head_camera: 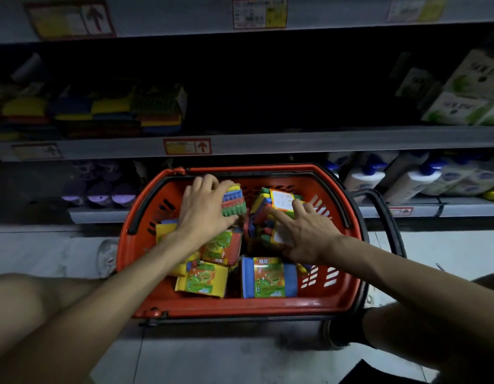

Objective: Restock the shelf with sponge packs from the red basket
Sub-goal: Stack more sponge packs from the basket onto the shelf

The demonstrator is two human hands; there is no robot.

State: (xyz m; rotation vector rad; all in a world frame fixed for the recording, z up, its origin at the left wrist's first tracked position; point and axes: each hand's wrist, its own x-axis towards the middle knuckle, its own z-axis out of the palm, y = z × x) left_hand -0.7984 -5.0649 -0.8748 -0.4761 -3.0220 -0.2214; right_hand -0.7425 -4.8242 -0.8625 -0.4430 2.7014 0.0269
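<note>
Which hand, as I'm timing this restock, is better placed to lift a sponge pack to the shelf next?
Left. The left hand grips a sponge pack in the red basket; the right hand only rests spread fingers on a second pack.

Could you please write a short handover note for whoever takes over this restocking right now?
Left hand grips a pack inside the basket.
Right hand is open, fingers spread on a labelled pack beside it.
Shelf has sponge stacks at its left and a dark gap in the middle.
Done: the pack in the left grip is not yet shelved.
Left: more packs lie in the basket; all need to go onto the shelf.
</note>
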